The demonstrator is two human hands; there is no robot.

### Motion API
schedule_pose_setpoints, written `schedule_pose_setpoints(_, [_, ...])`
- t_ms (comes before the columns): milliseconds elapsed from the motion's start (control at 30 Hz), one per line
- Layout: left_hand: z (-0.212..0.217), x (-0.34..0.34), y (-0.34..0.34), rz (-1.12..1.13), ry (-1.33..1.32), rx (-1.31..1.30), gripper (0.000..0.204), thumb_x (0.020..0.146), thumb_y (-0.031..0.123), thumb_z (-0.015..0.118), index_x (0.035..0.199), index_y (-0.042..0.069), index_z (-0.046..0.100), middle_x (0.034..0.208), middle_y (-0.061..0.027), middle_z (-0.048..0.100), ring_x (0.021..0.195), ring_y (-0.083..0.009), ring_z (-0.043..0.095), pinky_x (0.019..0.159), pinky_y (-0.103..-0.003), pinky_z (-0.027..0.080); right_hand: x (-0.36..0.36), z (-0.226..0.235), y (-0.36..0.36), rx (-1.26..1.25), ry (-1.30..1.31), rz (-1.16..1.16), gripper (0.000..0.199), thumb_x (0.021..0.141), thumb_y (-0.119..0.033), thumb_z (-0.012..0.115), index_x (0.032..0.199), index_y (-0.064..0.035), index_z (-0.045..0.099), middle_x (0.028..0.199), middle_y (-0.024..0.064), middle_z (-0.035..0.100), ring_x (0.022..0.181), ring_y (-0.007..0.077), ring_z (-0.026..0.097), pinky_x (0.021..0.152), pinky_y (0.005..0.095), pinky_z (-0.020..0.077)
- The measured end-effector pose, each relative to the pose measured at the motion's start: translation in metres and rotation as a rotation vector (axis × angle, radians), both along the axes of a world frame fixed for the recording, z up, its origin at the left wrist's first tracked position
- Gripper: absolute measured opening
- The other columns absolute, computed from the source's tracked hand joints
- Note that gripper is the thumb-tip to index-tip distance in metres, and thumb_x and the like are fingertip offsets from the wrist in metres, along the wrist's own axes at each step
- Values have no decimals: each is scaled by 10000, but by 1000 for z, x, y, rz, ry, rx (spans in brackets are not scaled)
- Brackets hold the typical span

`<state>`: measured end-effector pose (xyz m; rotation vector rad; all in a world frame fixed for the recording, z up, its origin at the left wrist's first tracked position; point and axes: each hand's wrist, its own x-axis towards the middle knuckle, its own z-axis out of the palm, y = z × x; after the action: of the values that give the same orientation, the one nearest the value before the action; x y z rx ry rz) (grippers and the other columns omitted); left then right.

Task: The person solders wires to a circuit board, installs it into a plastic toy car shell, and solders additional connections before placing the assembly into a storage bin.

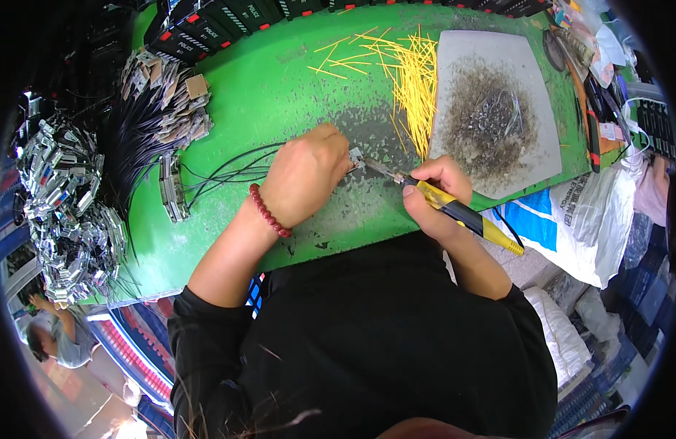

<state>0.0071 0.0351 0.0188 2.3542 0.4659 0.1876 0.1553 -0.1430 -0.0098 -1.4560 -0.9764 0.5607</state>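
My right hand (442,196) is wrapped round the yellow and black handle of a soldering iron (462,211). The iron's metal tip points left, close to a small silvery part (355,156) at the fingertips of my left hand (306,174). That hand is closed in a pinch, its back toward me, and its fingers partly cover the part. Whether the tip touches the part I cannot tell. Thin black cables (232,170) run from beside my left hand toward a short stack of metal-edged pieces (172,188) on the green table (279,88).
Yellow thin sticks (413,91) lie spread beside a grey board (546,135) with a scorched, dirty middle. Heaps of flat boards with black cables (166,99) and shiny metal pieces (67,212) fill the left. Black boxes (191,33) line the far edge. Another person (60,336) is at lower left.
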Motion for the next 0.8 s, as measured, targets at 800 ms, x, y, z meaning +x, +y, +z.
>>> schedule_pose_setpoints(800, [-5,-13,-13,6,-191,221,146,706,0,712,795,14,597,873,-116,618,795,-306,624,686,-379,517,7,10,6,52,-126,9,330,860,-13,694,1164,-4,567,881,55,640,747,77,575,694,210,467])
